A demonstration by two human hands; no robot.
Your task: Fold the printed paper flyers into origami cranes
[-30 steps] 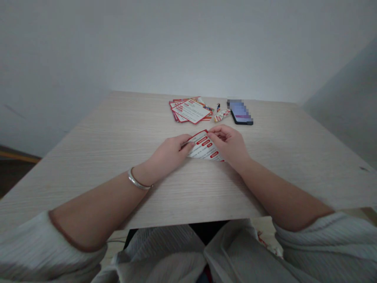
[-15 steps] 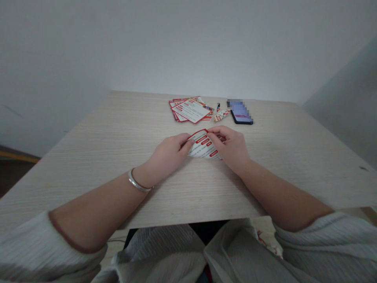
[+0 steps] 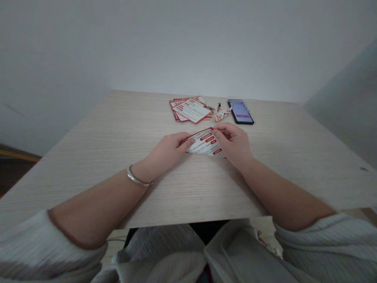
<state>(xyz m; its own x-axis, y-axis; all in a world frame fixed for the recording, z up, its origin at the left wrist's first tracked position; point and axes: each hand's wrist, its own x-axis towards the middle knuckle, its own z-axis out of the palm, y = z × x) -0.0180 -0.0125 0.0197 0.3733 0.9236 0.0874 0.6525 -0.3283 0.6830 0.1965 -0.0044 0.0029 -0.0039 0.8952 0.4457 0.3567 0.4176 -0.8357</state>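
Observation:
Between my two hands is a folded paper card (image 3: 203, 146), white with red labels, dark print and a red upper edge. My left hand (image 3: 171, 151) pinches its left end, thumb on top of the paper. At the upper right corner, my right hand (image 3: 235, 143) pinches it between thumb and fingers. The fingers behind the card are partly hidden. Just beyond lies a fanned stack of similar red-edged cards (image 3: 193, 111).
Crumpled or folded paper pieces (image 3: 223, 114) lie right of the stack. Beside them rests a phone (image 3: 243, 113) with a lit screen, its top blurred. The light wood table (image 3: 118, 118) meets a pale wall (image 3: 188, 47) at the back.
The right hand and its end of the card have shifted slightly to the right and up. The card now looks flatter and straighter along its top edge, and the left hand has barely moved.

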